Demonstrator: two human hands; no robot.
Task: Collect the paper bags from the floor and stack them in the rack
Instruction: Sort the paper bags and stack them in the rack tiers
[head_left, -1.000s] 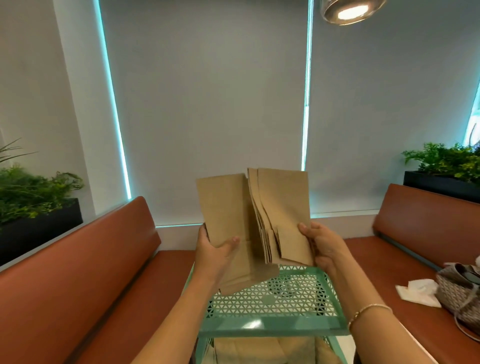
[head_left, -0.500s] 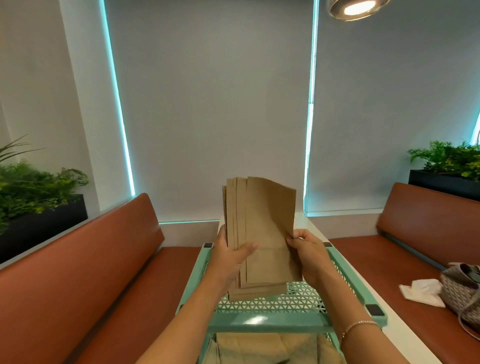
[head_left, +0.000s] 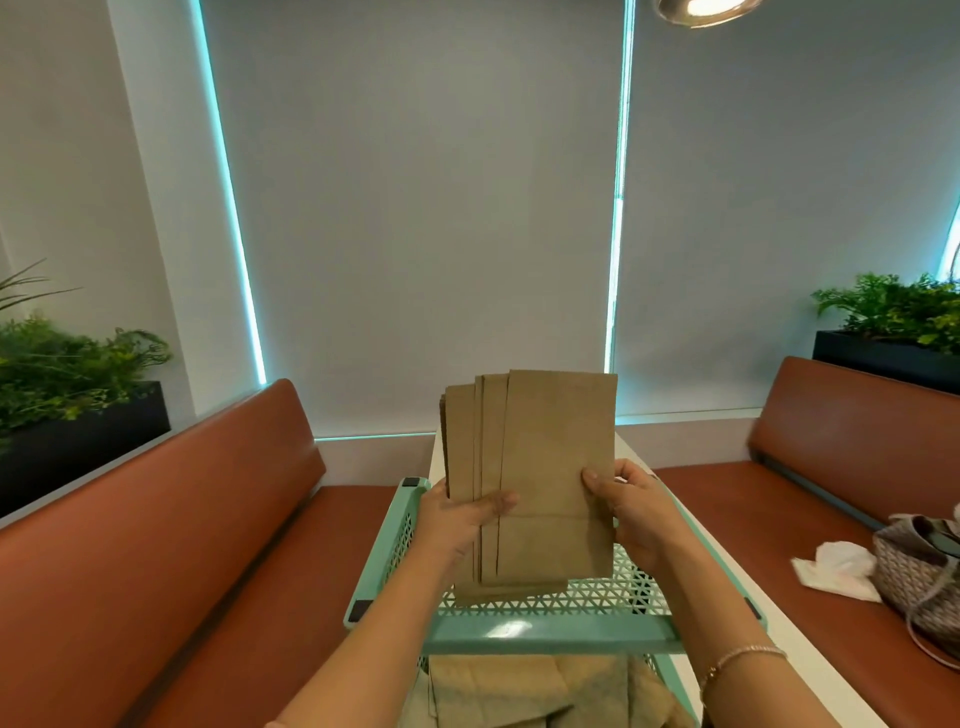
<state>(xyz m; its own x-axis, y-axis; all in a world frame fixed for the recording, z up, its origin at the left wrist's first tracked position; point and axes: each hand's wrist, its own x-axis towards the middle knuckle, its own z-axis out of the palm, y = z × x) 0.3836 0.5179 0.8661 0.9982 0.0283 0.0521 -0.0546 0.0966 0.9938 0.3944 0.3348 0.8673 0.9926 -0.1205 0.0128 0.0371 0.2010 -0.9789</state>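
Paper bags (head_left: 540, 467) gripped upright between left hand (head_left: 457, 519) and right hand (head_left: 631, 512), just above green rack (head_left: 550, 631).

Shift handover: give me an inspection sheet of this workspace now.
Surface: mint perforated metal rack, top shelf bare where visible.
Job's things: stack of flat brown paper bags, upright over the top shelf; more brown bags on the lower shelf.
Clutter: crumpled white tissue and patterned woven handbag on the right bench.
Hands: left hand and right hand grip the stack's sides.
Cables: nothing seen.
Surroundings: brown benches, planters, grey blinds.
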